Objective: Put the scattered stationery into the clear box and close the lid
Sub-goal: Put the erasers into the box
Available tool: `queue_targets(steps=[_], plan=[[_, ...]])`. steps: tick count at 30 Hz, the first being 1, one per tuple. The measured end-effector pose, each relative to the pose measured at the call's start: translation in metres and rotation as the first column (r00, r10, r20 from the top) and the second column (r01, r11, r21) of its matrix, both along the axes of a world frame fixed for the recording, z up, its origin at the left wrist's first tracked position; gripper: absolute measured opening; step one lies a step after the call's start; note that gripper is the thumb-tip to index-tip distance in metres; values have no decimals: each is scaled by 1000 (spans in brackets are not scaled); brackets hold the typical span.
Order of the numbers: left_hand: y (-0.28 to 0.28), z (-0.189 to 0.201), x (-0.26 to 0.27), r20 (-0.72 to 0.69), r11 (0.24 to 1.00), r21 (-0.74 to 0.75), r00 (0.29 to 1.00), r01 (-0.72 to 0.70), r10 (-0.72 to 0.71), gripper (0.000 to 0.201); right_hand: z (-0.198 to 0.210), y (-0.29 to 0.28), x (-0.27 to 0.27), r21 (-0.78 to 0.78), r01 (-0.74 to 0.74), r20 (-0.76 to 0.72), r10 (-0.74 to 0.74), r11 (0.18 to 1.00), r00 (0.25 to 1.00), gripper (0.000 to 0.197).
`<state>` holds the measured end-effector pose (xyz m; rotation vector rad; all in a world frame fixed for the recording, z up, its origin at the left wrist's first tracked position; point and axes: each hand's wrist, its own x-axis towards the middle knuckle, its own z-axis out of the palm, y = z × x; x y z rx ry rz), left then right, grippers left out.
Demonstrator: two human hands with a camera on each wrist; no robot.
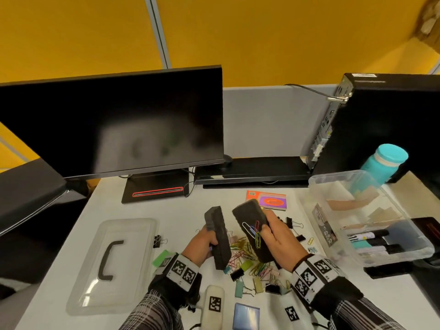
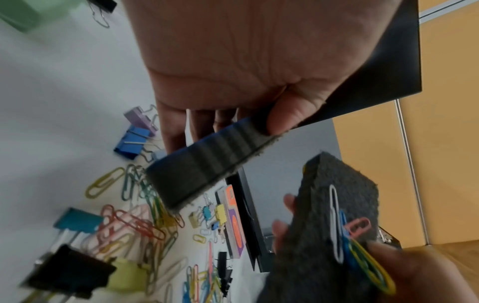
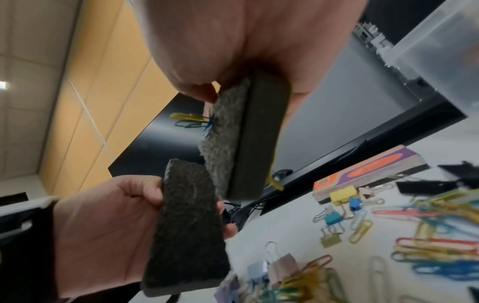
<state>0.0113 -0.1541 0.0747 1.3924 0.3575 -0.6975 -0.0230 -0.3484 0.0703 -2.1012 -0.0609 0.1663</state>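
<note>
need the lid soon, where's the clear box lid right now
In the head view the clear lid lies flat on the white desk at the person's left, handle up, in front of the monitor, with a black binder clip at its right edge.

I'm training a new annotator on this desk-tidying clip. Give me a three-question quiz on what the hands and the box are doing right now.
1. True or false: the lid is on the clear box.
2. What clings to the felt face of the eraser in the right hand?
A. binder clips
B. paper clips
C. sticky notes
3. Fill in: the left hand holds a second black ____.

Key
1. False: the lid lies flat on the desk, left of the hands; the box stands open on the right.
2. B: coloured paper clips cling to the right eraser.
3. Eraser: the left eraser is gripped upright, apart from the other.
</note>
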Motion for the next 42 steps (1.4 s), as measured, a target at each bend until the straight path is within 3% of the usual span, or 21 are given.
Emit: queue_targets(steps=[2,5,11,18,21,24,26,28,31,34,36,40,42], plan=[[-3,-2,-1,18,998,-53,999,-37,38,25,3,10,3,83,0,-17,1,997,1000,22],[-2,-4,0,31,992,-115,998,-56,60,49,4,19,10,194,26,-56,-15,981,998,28],[0,-1,0,76,986,-162,996,48,-36,65,-2,30,22,367,65,-180,2,928,984,33],[-1,-3,-3,92,976,-197,993,96,-79,59,-10,41,27,264,-19,-120,53,964,991,37],[2,-9,-3,85,975,-189,991,117,-103,53,-15,42,27,108,-51,-74,59,993,995,35],[3,-13,-1,59,983,-180,998,40,-30,40,-11,45,17,-58,-50,134,57,997,989,42],[5,-15,1,31,977,-212,999,-17,24,39,-11,45,9,-224,-143,240,197,964,951,47],[8,-16,3,8,969,-240,998,-58,62,42,-13,41,2,-341,-256,202,336,905,920,54],[14,-20,5,-17,963,-243,993,-117,116,53,-19,28,-10,-405,-332,82,396,852,915,61],[16,-23,6,-31,967,-207,989,-148,145,51,-28,12,-21,-487,-412,-18,463,770,886,54],[17,-25,4,-42,973,-168,988,-155,150,47,-33,5,-22,-499,-415,-24,466,761,884,47],[9,-30,-1,-39,986,-119,993,-117,113,59,-25,13,-17,-411,-283,78,342,867,936,45],[4,-29,-2,-17,987,-138,996,-88,87,46,-21,25,-17,-344,-295,98,346,891,933,53]])
